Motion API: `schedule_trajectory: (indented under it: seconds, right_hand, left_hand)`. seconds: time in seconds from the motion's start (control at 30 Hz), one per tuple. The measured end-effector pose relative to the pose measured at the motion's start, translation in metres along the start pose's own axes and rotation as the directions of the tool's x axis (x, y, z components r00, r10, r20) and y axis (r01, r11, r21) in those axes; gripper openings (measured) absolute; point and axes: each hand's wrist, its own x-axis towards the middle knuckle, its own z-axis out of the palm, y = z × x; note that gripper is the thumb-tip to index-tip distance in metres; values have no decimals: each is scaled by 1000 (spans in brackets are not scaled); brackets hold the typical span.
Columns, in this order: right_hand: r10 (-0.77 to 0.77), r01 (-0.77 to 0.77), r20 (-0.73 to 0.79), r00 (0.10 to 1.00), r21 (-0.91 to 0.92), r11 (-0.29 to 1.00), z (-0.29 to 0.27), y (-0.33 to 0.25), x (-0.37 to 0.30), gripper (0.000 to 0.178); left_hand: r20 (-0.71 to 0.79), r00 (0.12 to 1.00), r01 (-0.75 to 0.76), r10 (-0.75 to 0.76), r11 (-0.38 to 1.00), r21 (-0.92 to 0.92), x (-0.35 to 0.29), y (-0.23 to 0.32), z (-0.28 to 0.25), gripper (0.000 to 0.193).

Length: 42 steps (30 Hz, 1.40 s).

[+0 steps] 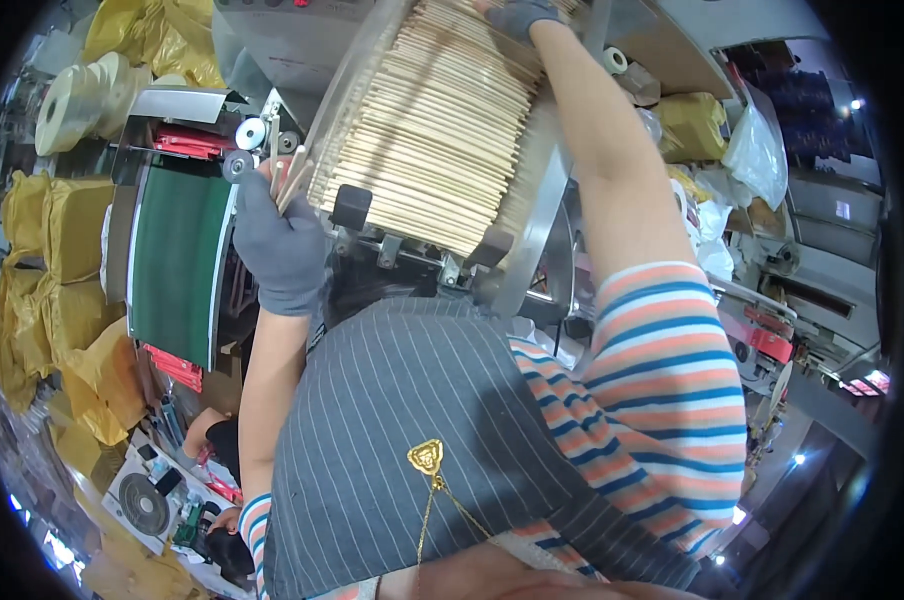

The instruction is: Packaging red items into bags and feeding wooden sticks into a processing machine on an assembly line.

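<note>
A metal hopper (554, 190) with clear side walls holds a deep stack of pale wooden chopsticks (432, 125), lying crosswise in rows. Left of its near end, my left hand (280, 235) is closed around a few loose chopsticks (290, 178), which poke up past the fingers. It wears a grey glove that leaves the fingertips bare. At the hopper's far end, my right hand (522, 16), gloved the same way, lies over the top of the stack with fingers stretched out; the frame's upper edge cuts it off. Two black blocks (352, 206) sit at the stack's near corners.
A green conveyor belt (180, 262) runs left of the hopper, with red packets (177, 368) at its near end. White rolls (72, 105) stand behind it. Yellow wrapped bundles (77, 225) pile up far left. Another person (227, 545) is at the lower left. Plastic bags (757, 150) lie right.
</note>
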Motion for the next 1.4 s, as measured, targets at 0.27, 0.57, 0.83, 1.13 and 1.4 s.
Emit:
schedule_trajectory:
  seconds: [0.27, 0.57, 0.83, 1.13, 1.4]
  right_hand:
    - [306, -278, 91, 948, -240, 930, 76, -58, -28, 103]
    - [61, -85, 332, 941, 57, 995, 35, -150, -172, 82]
    - [272, -60, -339, 901, 523, 850, 28, -103, -271, 55]
    - [198, 125, -460, 866, 582, 803, 64, -108, -262, 58]
    - [246, 86, -459, 854, 590, 803, 62, -120, -263, 50]
  left_hand:
    - [-56, 996, -67, 65, 998, -18, -3, -7, 5, 23]
    - [256, 936, 334, -241, 839, -430, -1, -20, -14, 24]
    - [565, 459, 663, -686, -158, -732, -104, -128, -81, 24]
    - [608, 120, 762, -785, -319, -563, -193, -130, -127, 19]
    - [662, -4, 766, -750, -427, -480, -177, -130, -131, 21]
